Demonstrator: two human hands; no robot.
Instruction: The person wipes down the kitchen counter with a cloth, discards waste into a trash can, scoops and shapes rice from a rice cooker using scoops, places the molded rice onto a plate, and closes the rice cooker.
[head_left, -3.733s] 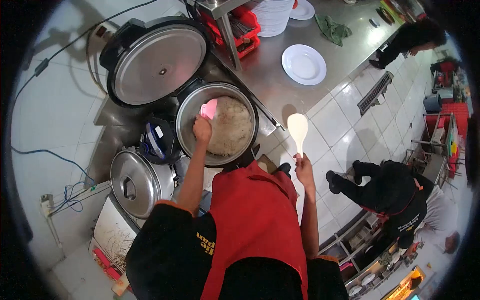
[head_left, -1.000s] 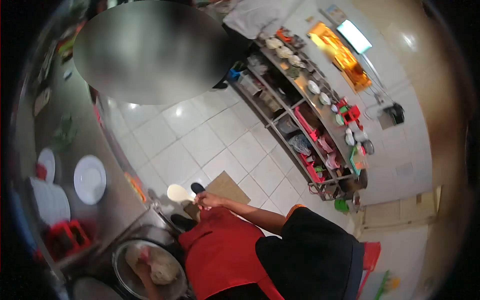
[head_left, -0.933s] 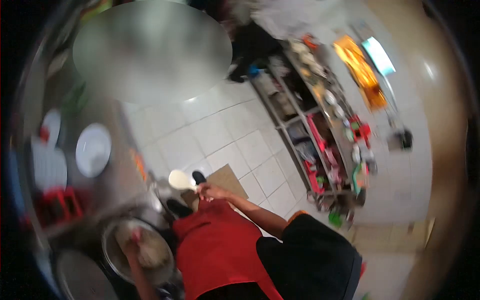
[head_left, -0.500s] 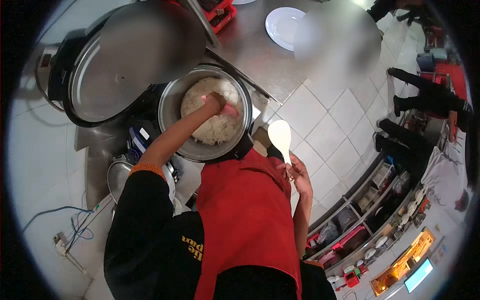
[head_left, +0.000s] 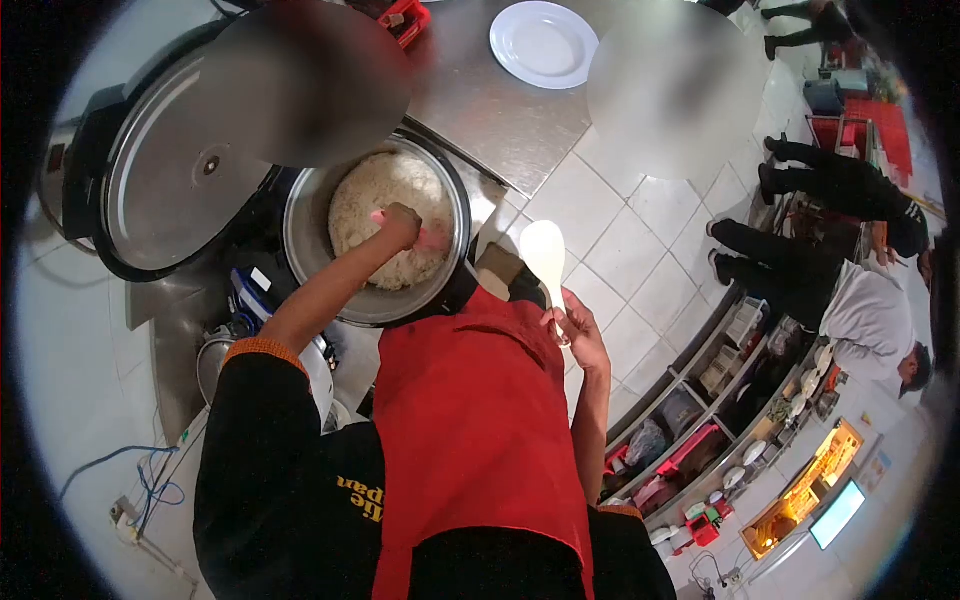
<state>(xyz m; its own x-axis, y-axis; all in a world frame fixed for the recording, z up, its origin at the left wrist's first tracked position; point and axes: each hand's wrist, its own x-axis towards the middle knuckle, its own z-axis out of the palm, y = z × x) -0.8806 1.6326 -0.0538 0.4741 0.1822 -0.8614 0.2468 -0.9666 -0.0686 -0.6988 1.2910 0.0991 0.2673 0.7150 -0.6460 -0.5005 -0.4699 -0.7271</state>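
In the head view, my left hand (head_left: 402, 228) reaches into a large rice cooker pot (head_left: 302, 225) and is closed around a pink rice scoop (head_left: 434, 240). The far end of the scoop rests at the surface of the cooked rice (head_left: 372, 185); my fist hides its middle, so its full shape cannot be made out. Outside the pot, to its right, my right hand (head_left: 578, 330) grips a white rice paddle (head_left: 543, 255) by the handle, blade upward, over the floor. The cooker's round lid (head_left: 165, 180) stands open on the left.
A steel table (head_left: 490, 140) beyond the pot bears a white plate (head_left: 543, 45) and a red crate (head_left: 408, 22). Shelves (head_left: 690, 400) with goods run along the right. Two blurred patches cover part of the view. Other people (head_left: 840, 210) stand at the far right.
The whole view has shifted, so the pot and table sit further left. Within the pot, my left hand has come slightly nearer my body. Both hands keep their holds.
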